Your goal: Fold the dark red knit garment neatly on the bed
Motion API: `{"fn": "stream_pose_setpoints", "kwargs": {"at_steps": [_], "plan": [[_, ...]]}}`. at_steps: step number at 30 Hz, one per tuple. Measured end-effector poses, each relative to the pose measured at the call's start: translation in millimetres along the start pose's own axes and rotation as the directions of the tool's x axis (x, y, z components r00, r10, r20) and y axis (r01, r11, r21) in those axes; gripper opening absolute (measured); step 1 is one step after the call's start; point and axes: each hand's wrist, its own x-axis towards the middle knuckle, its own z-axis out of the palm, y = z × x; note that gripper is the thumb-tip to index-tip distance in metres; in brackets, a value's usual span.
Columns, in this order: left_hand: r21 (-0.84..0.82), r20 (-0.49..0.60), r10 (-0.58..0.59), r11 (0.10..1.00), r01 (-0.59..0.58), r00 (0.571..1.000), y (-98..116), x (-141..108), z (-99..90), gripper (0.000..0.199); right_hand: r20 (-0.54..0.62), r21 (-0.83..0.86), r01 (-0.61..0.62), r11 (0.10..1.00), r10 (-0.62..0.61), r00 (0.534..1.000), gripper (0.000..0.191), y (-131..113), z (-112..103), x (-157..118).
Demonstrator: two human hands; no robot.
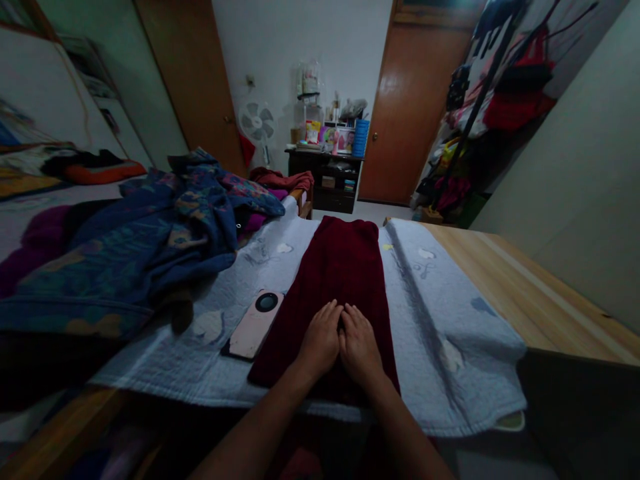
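A dark red cloth [345, 260], folded into a long strip, lies on a light blue patterned bed cover [425, 280]. Both of my hands rest side by side on its near half, palms down. My left hand [323, 337] lies flat with its fingers stretched forward. Right beside it, my right hand [359, 340] is also flat on the cloth, the two touching or nearly so. Neither hand grips anything visible. Just left of the cloth is a pale pink phone [250, 332] with a round black camera ring, lying face down.
Blue floral clothing [175, 233] is heaped at the left. A wooden board [520, 287] borders the cover at the right. Farther back stand a white fan [258, 123], a dark cabinet [333, 199] and a brown door [407, 113]. Bags [520, 100] hang at the upper right.
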Motion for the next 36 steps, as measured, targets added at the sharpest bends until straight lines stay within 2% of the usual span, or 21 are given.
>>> {"fn": "stream_pose_setpoints", "kwargs": {"at_steps": [4, 9, 14, 19, 26, 31, 36], "plan": [[0.023, 0.018, -0.005, 1.0, 0.004, 1.0, -9, -6, 9.2, 0.048, -0.005, 0.001, 0.008, 1.0, -0.008, 1.0, 0.047, 0, -1, 0], [0.18, 0.101, -0.054, 0.983, 0.035, 0.993, -2, -7, -1.1, 0.05, -0.035, 0.008, 0.016, 1.0, -0.016, 0.999, 0.046, 1, 2, -1], [0.301, 0.102, -0.155, 0.946, 0.118, 0.983, 8, -7, -6.2, 0.05, -0.078, 0.053, 0.04, 0.998, -0.036, 0.996, 0.042, 4, 2, -4], [0.328, 0.125, -0.206, 0.932, 0.156, 0.97, 9, -7, -5.8, 0.052, -0.125, 0.116, 0.037, 0.993, -0.022, 0.992, 0.037, 9, -2, -10], [0.3, 0.133, -0.161, 0.947, 0.115, 0.978, 6, -9, -9.7, 0.054, -0.159, 0.13, 0.022, 0.991, -0.001, 0.987, 0.037, 23, -6, -25], [0.277, 0.123, -0.114, 0.958, 0.076, 0.986, 3, -11, -11.9, 0.055, -0.13, 0.113, 0.022, 0.993, -0.007, 0.991, 0.039, 37, -12, -36], [0.285, 0.116, -0.065, 0.958, 0.03, 0.991, 3, -10, -11.2, 0.056, 0.044, 0.063, -0.031, 0.998, 0.028, 0.999, 0.029, 39, -35, -14]]}}
